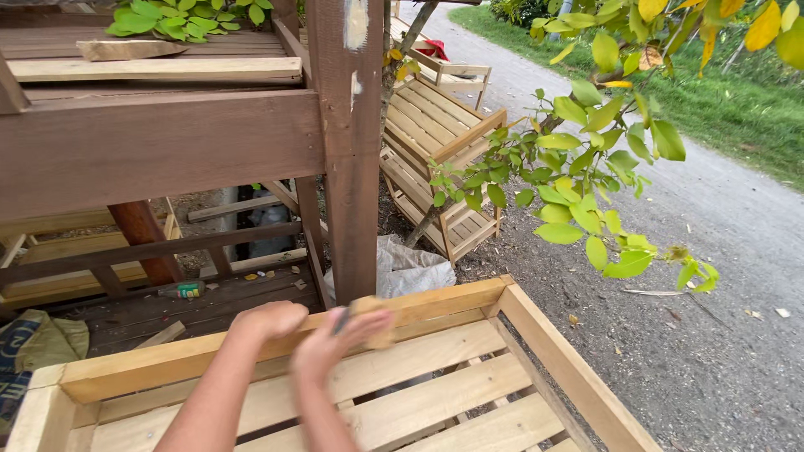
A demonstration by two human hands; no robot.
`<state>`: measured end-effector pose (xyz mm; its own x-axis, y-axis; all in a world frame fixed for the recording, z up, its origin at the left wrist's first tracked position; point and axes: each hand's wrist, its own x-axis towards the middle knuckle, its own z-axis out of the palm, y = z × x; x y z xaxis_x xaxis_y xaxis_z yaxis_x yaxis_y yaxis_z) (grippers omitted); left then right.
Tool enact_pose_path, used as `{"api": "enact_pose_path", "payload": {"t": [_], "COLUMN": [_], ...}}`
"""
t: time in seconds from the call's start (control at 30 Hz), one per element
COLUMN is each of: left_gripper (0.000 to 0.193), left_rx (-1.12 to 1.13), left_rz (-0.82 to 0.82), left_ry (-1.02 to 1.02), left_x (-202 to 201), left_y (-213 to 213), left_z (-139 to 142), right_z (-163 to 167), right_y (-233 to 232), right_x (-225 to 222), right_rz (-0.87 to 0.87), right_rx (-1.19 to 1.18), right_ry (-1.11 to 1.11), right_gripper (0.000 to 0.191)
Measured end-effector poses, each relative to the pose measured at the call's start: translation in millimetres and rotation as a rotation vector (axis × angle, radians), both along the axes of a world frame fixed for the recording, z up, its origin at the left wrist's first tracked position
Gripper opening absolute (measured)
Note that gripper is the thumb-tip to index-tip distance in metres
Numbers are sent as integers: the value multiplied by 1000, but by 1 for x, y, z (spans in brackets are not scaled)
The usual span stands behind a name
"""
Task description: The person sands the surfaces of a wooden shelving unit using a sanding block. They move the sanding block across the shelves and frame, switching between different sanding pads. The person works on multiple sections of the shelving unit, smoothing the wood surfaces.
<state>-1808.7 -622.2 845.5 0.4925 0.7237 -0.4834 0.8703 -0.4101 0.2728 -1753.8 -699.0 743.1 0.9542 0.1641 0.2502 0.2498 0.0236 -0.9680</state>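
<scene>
A pale wooden slatted frame (544,335) lies in front of me, its far top rail (444,300) running left to right. My left hand (270,321) is curled in a fist and rests on that rail. Just to its right, my right hand (335,341) grips a small tan block (373,318) pressed against the same rail. The hand and block are blurred by motion, and a dark strip shows at the block's edge.
A dark brown wooden post (352,151) and raised platform (159,142) stand right behind the rail. Beyond are a leaning slatted rack (435,142), a white sack (410,266), a leafy branch (578,167), a gravel path (720,251) and a green can (188,290).
</scene>
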Motion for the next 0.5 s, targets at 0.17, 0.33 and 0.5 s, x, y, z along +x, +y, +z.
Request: {"api": "enact_pose_path", "payload": {"t": [0.17,0.33,0.5], "left_gripper": [54,54,52], "left_rx": [94,116,132], "left_rz": [70,90,85], "left_ry": [27,30,20], "left_x": [1,-5,-3], "left_y": [-9,-20,-28], "left_z": [3,19,24], "right_z": [-2,-46,-15], "right_y": [-45,-7,-44], "right_x": [224,170,235], "right_rz": [-169,-260,-158], "right_rx": [195,89,445], "right_ry": [111,104,395], "right_gripper": [85,83,77]}}
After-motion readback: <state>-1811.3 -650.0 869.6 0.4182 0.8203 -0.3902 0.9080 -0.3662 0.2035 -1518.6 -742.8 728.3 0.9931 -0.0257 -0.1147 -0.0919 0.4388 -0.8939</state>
